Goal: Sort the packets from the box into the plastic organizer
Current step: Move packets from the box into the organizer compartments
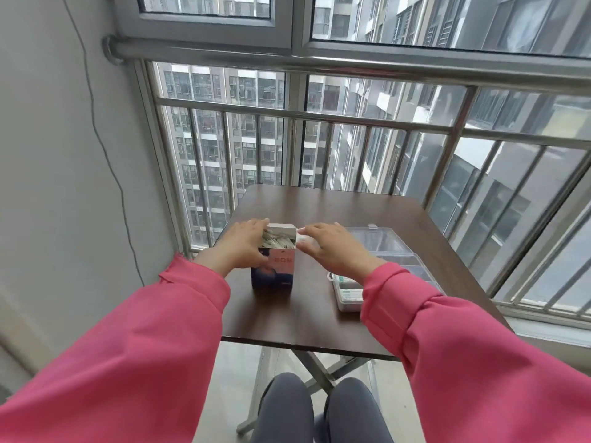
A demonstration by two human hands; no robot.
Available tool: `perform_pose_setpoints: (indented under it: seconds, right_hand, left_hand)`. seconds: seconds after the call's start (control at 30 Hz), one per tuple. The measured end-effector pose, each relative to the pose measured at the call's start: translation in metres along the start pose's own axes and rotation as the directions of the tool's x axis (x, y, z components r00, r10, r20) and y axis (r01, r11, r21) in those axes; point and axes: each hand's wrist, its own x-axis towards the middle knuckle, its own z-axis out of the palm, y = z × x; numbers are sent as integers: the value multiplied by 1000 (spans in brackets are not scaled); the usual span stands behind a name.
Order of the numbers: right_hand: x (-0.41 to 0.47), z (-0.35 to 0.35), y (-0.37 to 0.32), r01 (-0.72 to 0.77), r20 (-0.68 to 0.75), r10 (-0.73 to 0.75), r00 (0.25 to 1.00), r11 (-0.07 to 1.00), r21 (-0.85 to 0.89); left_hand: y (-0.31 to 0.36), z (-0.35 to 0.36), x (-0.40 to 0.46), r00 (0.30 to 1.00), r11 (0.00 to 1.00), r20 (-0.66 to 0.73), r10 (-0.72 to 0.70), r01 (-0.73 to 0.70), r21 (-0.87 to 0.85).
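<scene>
A small blue and pink cardboard box [275, 270] stands upright on the dark brown table [297, 314], its top open and stuffed with several pale packets [277, 241]. My left hand [238, 247] grips the box's left side, thumb on the front. My right hand [332, 247] hovers just right of the box's top, fingers straight, touching the open flap. A clear plastic organizer [383, 251] lies open to the right, partly hidden by my right sleeve, with green-and-white packets [348, 294] in its near compartments.
The table is small and stands against a steel window railing [319, 116]. A grey wall with a hanging cable [105, 148] is on the left. My knees show under the table's near edge.
</scene>
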Motion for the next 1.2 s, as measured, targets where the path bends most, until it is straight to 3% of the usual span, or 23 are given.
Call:
perform_pose_setpoints:
  seconds: [0.13, 0.3, 0.57, 0.77, 0.83, 1.03, 1.2]
  right_hand:
    - [1, 4, -3, -17, -121, 32, 992, 992, 124]
    - [-4, 14, -17, 20, -257, 29, 966, 982, 186]
    - [0, 27, -46, -11, -346, 0, 938, 999, -31]
    - [3, 28, -45, -23, -321, -40, 946, 982, -190]
    - [4, 26, -44, -21, -283, -18, 959, 990, -137]
    - [-3, 17, -33, 15, -246, 45, 968, 971, 237]
    - [-9, 16, -29, 80, -247, 12, 969, 930, 359]
  left_hand:
    - [-6, 4, -17, 988, 978, -120, 101, -121, -169]
    - [-6, 18, -39, 945, 951, -274, 180, -238, -195]
    - [-1, 25, -52, 928, 936, -324, 182, -265, -233]
    - [5, 23, -53, 932, 924, -315, 180, -270, -271]
    - [5, 24, -52, 935, 923, -306, 177, -266, -278]
    - [6, 25, -53, 940, 925, -297, 165, -252, -284]
    - [6, 24, -52, 941, 930, -294, 169, -251, -269]
